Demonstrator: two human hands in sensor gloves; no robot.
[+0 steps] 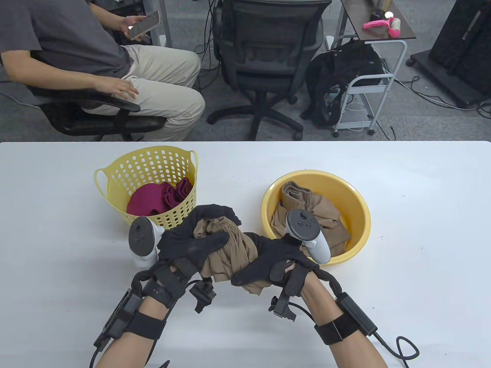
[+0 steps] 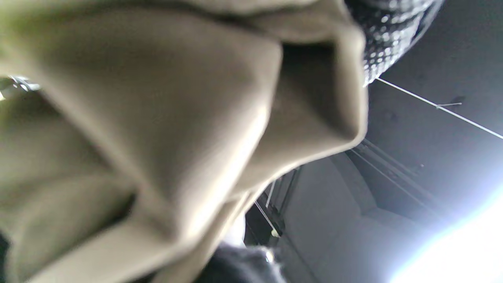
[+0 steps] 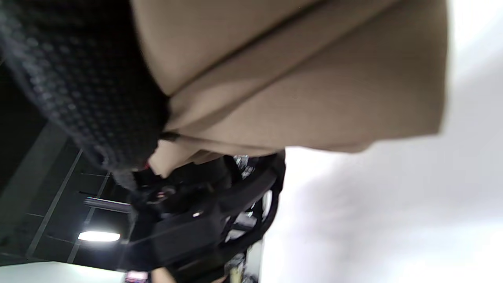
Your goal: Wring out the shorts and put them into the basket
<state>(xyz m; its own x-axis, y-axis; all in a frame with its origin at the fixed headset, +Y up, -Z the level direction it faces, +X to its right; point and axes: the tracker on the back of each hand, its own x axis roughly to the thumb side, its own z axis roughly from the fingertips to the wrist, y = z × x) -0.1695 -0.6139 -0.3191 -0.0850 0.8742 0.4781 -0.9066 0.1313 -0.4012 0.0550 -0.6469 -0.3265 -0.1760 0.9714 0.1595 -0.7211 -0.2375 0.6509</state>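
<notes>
Both hands clenched on the tan shorts (image 1: pixel 226 255), bunched into a twisted wad held above the white table (image 1: pixel 422 230), in front of and between the two yellow containers. Left hand (image 1: pixel 191 241) wrapped over the wad's far-left end, fingers curled round the cloth. Right hand (image 1: pixel 268 264) gripping the near-right end, a fold of fabric poking out below the fingers. White tracker on the back of each hand.

Yellow perforated basket (image 1: pixel 111 180) at far left of the hands, holding a maroon garment (image 1: pixel 161 197). Round yellow basin (image 1: pixel 360 214) to the right, holding more tan cloth (image 1: pixel 303 207); right-hand tracker overlapping the basin's near rim in the table view.

Left wrist view: blurred tan folds filling most of frame, patch of textured black glove at top right. Right wrist view: same cloth across the top, black glove fabric at left pressed against it, table surface washed out white at right.

Behind the table: seated person (image 1: pixel 96 57) holding a phone (image 1: pixel 144 23), black office chair (image 1: pixel 268 57), black backpack (image 1: pixel 341 80) against a small cart (image 1: pixel 379 82).
</notes>
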